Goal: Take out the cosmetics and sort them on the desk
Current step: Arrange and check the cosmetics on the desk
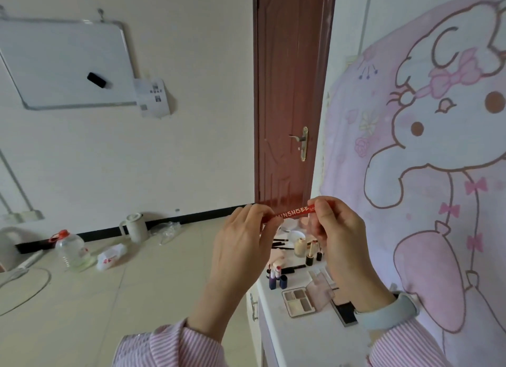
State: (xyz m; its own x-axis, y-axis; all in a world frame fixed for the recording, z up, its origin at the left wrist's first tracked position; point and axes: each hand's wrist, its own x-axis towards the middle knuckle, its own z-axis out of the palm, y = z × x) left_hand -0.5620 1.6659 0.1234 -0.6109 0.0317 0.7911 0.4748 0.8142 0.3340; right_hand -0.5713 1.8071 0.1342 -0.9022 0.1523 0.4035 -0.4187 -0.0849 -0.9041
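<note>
A slim red cosmetic pen [292,212] with white lettering is held level in front of me, above the white desk [306,336]. My left hand [243,243] pinches its left end and my right hand [339,240] pinches its right end. On the desk below lie an open eyeshadow palette [299,301], dark blue lipsticks [276,277], a pale foundation bottle [300,246], small dark tubes [310,258] and black pencils [282,243]. A black compact [346,313] lies by my right wrist.
A pink cartoon cloth [427,175] hangs on the right, right behind the desk. A brown door [293,93] stands ahead. On the floor to the left are a plastic jug [71,250], a white kettle [135,227] and bags. A whiteboard [65,65] hangs on the wall.
</note>
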